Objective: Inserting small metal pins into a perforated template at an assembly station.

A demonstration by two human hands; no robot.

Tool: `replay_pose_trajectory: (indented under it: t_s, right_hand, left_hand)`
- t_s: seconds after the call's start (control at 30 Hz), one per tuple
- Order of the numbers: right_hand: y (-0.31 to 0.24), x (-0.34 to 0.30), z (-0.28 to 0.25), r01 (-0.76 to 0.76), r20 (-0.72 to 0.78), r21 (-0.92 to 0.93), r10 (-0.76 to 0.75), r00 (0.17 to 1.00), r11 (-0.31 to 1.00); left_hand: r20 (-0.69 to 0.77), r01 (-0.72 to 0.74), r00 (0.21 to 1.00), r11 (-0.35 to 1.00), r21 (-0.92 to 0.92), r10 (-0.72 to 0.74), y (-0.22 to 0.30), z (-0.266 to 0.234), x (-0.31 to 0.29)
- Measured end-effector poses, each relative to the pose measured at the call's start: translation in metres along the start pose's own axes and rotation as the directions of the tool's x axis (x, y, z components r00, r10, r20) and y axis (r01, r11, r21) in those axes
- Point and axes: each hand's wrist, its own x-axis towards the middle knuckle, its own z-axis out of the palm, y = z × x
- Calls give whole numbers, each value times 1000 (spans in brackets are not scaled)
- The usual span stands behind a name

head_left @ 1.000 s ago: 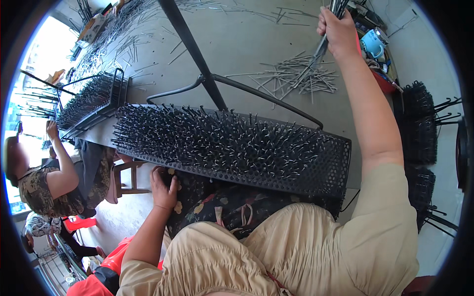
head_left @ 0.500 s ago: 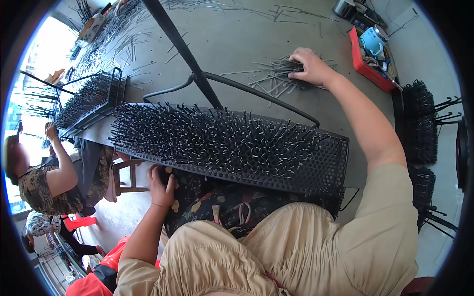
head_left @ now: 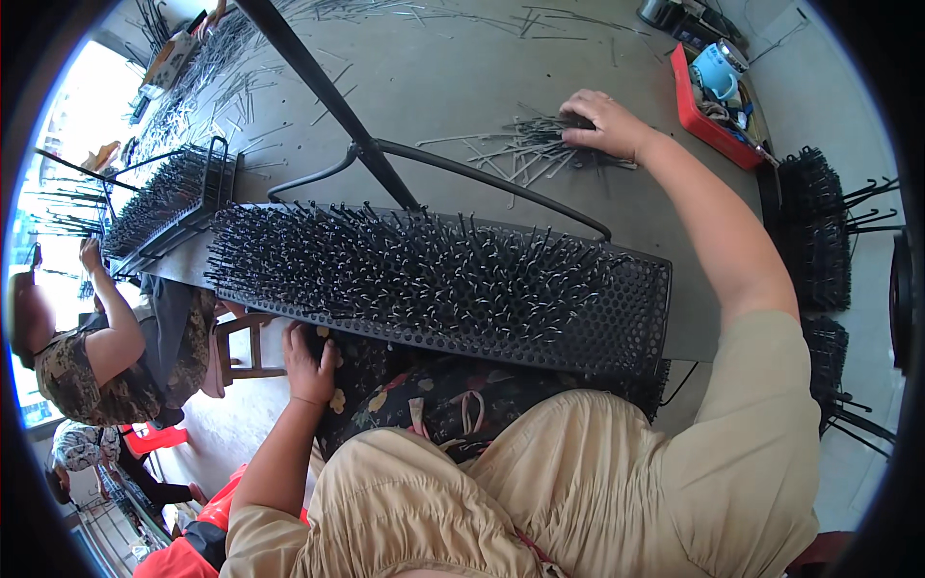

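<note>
My right hand (head_left: 599, 125) is stretched out over the tabletop. Its fingers and thumb curl round part of a loose pile of thin metal rods (head_left: 530, 159); the fingertips are partly hidden among them. Across my lap and the table edge lies a long black perforated rack (head_left: 631, 332), densely filled with upright black rods with pale bent tips (head_left: 414, 275). Below its near edge, my left hand (head_left: 308, 371) rests on dark floral cloth (head_left: 371, 414), thumb apart from the fingers and nothing seen in it.
A black metal frame (head_left: 371, 154) rises behind the rack. At the right stand a red tray (head_left: 694, 106) with a blue mug (head_left: 718, 72) and hanging bundles of black rods (head_left: 814, 226). Another person (head_left: 106, 356) works at a similar rack (head_left: 178, 207) on the left.
My right hand has shifted slightly within the pile, and some rods there lie differently. My left hand stays on the cloth. The whole view has moved a little.
</note>
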Motion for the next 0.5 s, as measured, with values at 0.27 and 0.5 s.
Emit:
replay_pose_trajectory:
  t_s: [0.27,0.5]
  right_hand:
    - [-43,-20,-15,-80,253,-261,148,956,962]
    - [-42,2,-15,-63,228,-341,148,962,938]
  left_hand:
    - [-60,-42,997,999,0,42,6,2,4]
    - [-49,-58,997,998,19,59,3,2,2]
